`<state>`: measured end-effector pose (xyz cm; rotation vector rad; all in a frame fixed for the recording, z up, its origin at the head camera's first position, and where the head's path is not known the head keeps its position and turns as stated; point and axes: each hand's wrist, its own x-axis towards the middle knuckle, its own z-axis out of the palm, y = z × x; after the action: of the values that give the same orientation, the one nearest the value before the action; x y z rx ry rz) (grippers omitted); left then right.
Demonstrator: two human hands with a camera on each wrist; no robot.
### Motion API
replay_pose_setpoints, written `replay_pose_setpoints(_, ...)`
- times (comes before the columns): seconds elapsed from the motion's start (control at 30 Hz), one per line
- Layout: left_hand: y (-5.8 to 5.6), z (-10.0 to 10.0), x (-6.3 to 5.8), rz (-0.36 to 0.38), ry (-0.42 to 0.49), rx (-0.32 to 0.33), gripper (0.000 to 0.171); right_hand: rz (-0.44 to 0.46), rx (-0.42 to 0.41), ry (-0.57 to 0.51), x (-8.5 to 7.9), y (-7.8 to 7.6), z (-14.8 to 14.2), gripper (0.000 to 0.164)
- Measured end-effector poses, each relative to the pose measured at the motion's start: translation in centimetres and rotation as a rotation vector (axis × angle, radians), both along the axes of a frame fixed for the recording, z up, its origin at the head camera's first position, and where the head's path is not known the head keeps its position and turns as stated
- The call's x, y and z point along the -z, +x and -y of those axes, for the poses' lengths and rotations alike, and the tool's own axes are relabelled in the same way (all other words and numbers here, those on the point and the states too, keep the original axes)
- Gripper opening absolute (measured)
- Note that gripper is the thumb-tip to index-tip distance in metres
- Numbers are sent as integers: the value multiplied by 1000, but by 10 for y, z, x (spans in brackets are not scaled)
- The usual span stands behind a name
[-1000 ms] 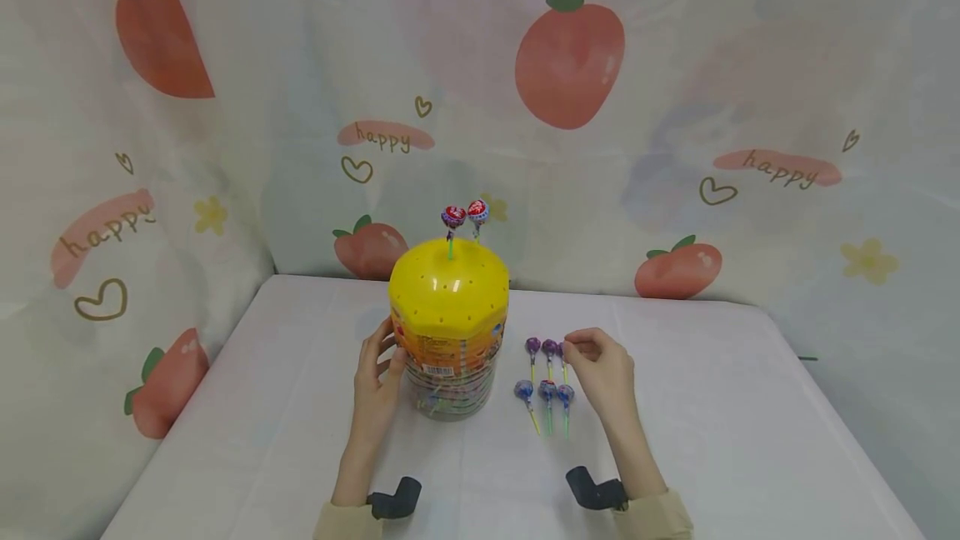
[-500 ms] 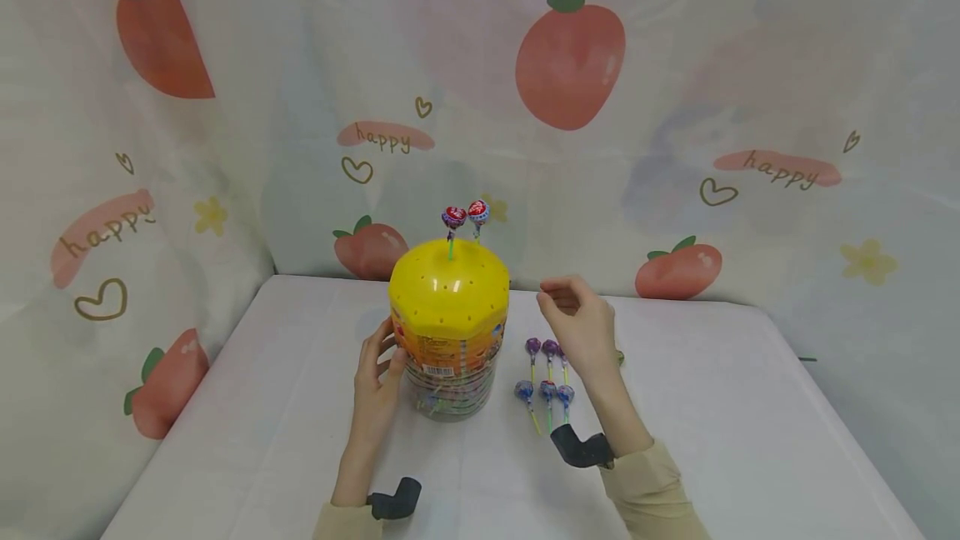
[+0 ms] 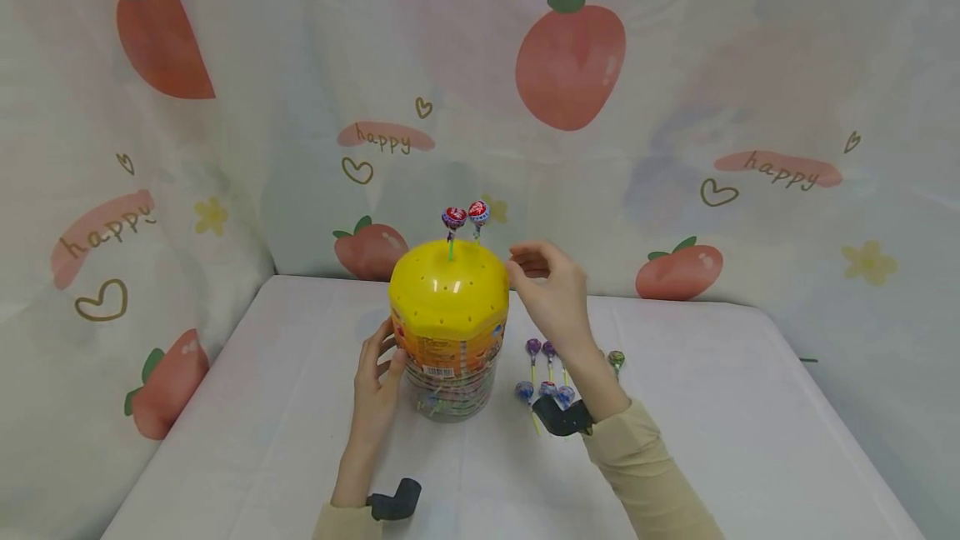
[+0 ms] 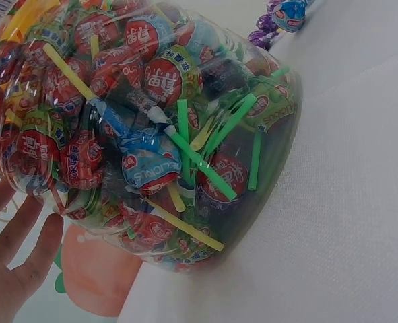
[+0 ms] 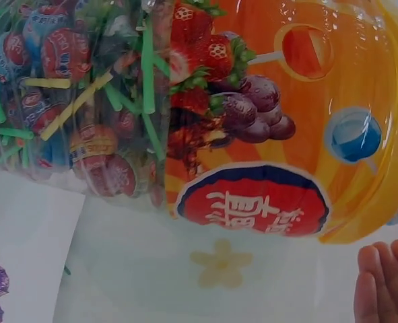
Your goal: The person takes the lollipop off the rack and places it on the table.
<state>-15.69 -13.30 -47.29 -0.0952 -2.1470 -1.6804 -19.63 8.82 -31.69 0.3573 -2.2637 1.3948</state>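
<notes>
A clear jar (image 3: 453, 390) full of wrapped lollipops stands upright, with an orange fruit-printed label and a yellow lid (image 3: 450, 290) dotted with small holes. Two lollipops (image 3: 453, 219) stand upright in the lid. My left hand (image 3: 377, 382) rests against the jar's left side; its spread fingers (image 4: 25, 235) show in the left wrist view. My right hand (image 3: 555, 290) is at the lid's right edge, thumb and fingers bent but apart. Nothing shows between them. In the right wrist view its fingers (image 5: 387, 279) lie close beside the lid; contact is unclear.
Right of the jar, purple lollipops (image 3: 533, 347) lie in a row behind blue ones (image 3: 524, 392), partly covered by my right forearm. A green-wrapped lollipop (image 3: 617, 358) lies farther right. The white-covered table (image 3: 720, 407) meets a fruit-printed cloth backdrop (image 3: 480, 40).
My right hand has risen from beside the purple lollipops and moved left to the lid's edge. The green lollipop behind it has come into view. My left hand and the jar stay put.
</notes>
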Motion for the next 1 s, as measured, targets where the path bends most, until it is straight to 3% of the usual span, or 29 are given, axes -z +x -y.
replay_pose_setpoints(0.63,1,-1,0,-4,-18,-15,52,-82,-33,104,-17,-19,27,20)
replay_pose_setpoints(1.0,0,0,0,-4,-16,-8,52,-87,-42,90,-21,-23,35,15)
